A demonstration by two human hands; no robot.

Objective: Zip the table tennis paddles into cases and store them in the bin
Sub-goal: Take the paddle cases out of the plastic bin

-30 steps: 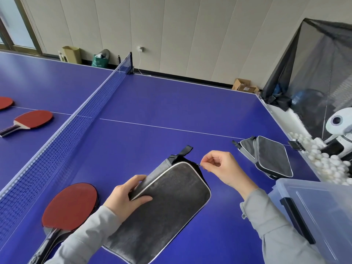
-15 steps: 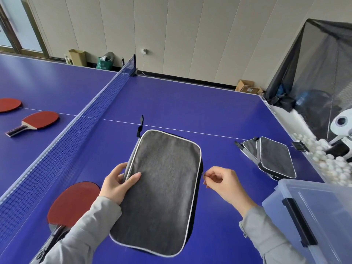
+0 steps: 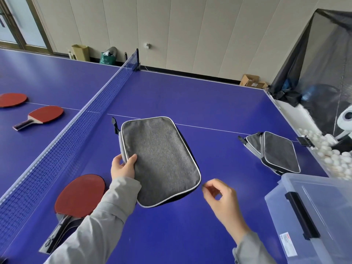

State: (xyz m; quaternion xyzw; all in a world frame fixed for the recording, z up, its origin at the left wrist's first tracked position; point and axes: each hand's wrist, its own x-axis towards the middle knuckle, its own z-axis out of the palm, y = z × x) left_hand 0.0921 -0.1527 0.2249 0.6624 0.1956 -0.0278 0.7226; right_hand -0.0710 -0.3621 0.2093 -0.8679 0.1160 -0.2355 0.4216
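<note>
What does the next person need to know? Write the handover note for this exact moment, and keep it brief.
Left hand grips the grey case by its left edge.
Right hand pinches at the case's lower right corner; whether it holds the zipper pull is unclear.
Near paddle lies beside the left arm; far paddles lie beyond the net.
Spare cases lie by the clear bin.
Done: nothing visibly binned.
Left: case the paddles, zip, bin them.
</note>
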